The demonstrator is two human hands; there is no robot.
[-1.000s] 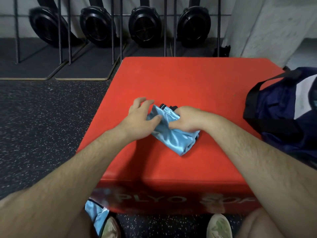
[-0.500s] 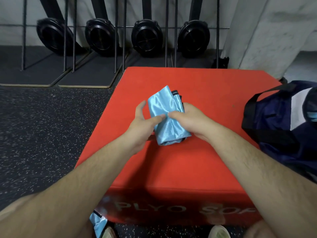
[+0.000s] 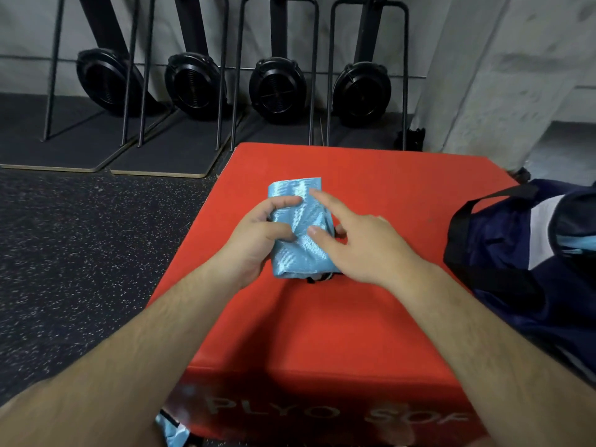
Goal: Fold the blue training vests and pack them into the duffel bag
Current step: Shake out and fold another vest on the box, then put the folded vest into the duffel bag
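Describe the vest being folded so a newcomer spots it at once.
Start at the red plyo box. Over its top, the left hand and right hand hold the folded vest, shiny light blue. Unlike the loose vest below the box's front, it is a compact bundle.

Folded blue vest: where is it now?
Head view, centre: vest over the red box, held between left hand and right hand, duffel bag to its right.
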